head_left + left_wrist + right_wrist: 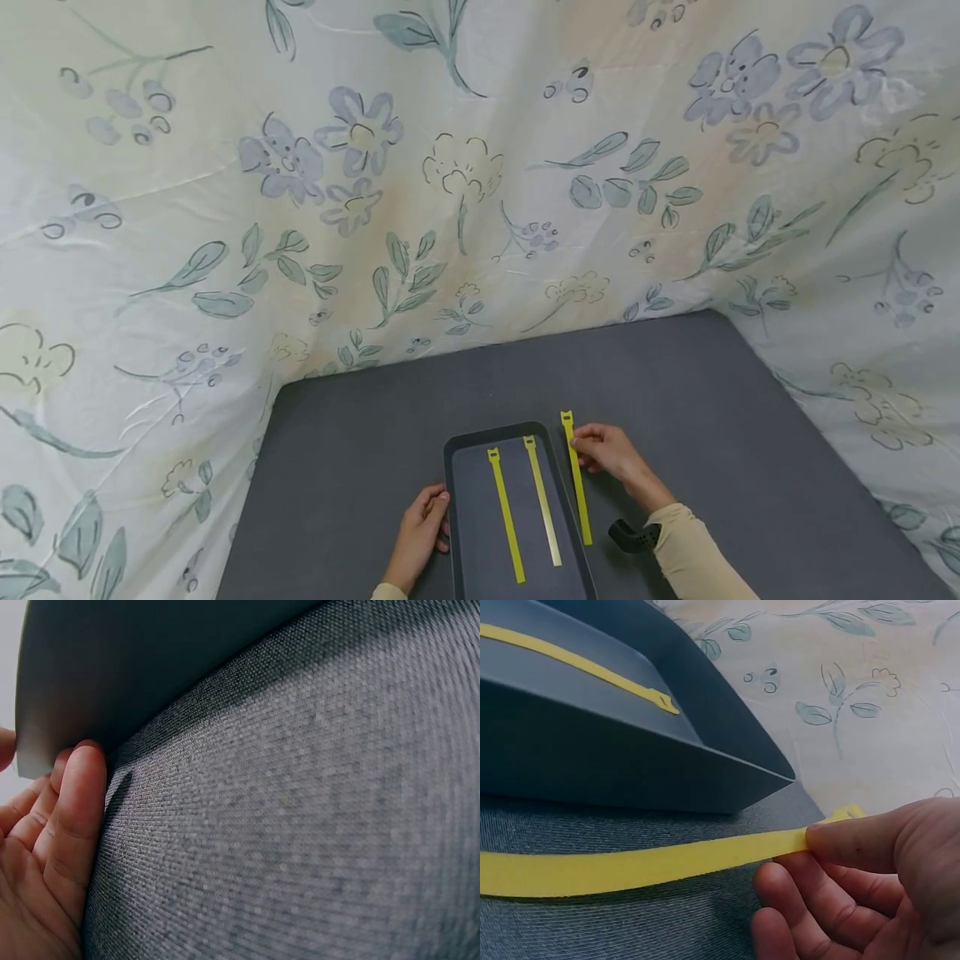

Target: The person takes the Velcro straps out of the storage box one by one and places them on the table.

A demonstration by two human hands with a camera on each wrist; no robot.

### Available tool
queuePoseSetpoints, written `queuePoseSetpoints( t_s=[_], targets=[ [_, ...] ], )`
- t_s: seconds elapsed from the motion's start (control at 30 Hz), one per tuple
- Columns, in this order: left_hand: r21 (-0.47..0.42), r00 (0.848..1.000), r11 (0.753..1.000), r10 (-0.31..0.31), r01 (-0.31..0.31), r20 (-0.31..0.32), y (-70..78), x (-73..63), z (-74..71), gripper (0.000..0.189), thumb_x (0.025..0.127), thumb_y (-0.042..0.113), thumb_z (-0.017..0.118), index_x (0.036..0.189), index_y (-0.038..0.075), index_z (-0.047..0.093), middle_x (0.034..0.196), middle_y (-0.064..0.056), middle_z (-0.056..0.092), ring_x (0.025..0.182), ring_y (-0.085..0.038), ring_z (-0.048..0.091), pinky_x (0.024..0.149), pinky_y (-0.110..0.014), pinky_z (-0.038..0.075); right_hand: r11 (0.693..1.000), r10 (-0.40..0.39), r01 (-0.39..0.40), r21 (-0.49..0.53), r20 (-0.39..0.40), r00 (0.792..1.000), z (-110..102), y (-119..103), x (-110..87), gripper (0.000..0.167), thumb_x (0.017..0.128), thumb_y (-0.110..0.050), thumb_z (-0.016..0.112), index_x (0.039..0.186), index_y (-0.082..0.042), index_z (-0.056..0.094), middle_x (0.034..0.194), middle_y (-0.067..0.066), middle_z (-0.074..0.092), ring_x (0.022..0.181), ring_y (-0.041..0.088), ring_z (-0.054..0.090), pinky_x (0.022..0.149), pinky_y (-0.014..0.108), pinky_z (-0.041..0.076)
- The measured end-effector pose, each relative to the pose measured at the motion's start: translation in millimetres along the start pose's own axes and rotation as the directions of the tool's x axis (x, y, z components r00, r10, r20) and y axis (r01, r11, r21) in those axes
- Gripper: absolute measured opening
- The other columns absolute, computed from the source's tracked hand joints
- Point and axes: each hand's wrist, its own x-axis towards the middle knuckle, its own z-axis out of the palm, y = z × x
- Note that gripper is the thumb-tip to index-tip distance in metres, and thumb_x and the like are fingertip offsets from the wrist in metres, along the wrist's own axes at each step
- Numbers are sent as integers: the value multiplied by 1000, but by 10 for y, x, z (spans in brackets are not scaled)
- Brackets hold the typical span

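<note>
A dark grey rectangular tray [480, 533] lies on the table with two yellow cable straps inside, the left strap [506, 517] and the right strap [543, 500], roughly parallel. My left hand [422, 527] holds the tray's left wall; in the left wrist view the fingers [79, 787] press its outside, with the thumb on the other side of the wall. Just outside the tray's right wall, my right hand [611, 454] pinches a third yellow strap [630, 870] between thumb and fingers, near its slotted head. The rest of that strap's length extends toward me beside the tray.
The dark cloth-covered table [360, 450] is bordered at the back and right by a floral curtain [465, 250]. A black band [633, 537] sits around the right wrist. The tray's near end runs out of the head view.
</note>
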Motion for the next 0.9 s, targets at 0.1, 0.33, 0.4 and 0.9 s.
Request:
queuePoseSetpoints(
  t_s=[0.1, 0.33, 0.4, 0.9],
  targets=[
    [-5, 1000, 1000, 5, -5, -1, 0, -9, 5, 50, 105, 37, 55, 134, -4, 55, 79, -4, 64, 63, -11, 58, 48, -29, 55, 1000, -1, 1, -13, 0, 1000, 16, 13, 11, 20, 97, -17, 66, 107, 0, 68, 86, 7, 70, 72, 16, 64, 63, 30, 55],
    [-7, 1000, 1000, 13, -13, 9, -11, 0, 1, 51, 105, 37, 54, 134, -5, 55, 77, -1, 63, 63, -10, 58, 48, -28, 55, 998, -16, 16, -53, -1, 1000, 51, 35, 55, 18, 97, -16, 67, 106, 0, 69, 91, 9, 71, 73, 16, 65, 61, 31, 54],
    [-7, 1000, 1000, 18, -18, 12, -22, 6, -2, 51, 105, 37, 54, 133, -5, 55, 77, -1, 62, 62, -10, 58, 48, -28, 55, 997, -10, 10, -72, -4, 1000, 58, 39, 67, 18, 97, -16, 67, 106, -1, 70, 92, 9, 71, 75, 16, 65, 61, 31, 54],
    [-17, 1000, 1000, 14, -14, 14, 9, -1, 2, 51, 106, 37, 54, 135, -5, 54, 79, -3, 64, 63, -10, 58, 48, -28, 55, 988, -13, 15, -155, 18, 1000, 28, -4, 188, 14, 94, -14, 68, 100, -2, 73, 81, 4, 69, 67, 14, 61, 53, 30, 52]
  ],
)
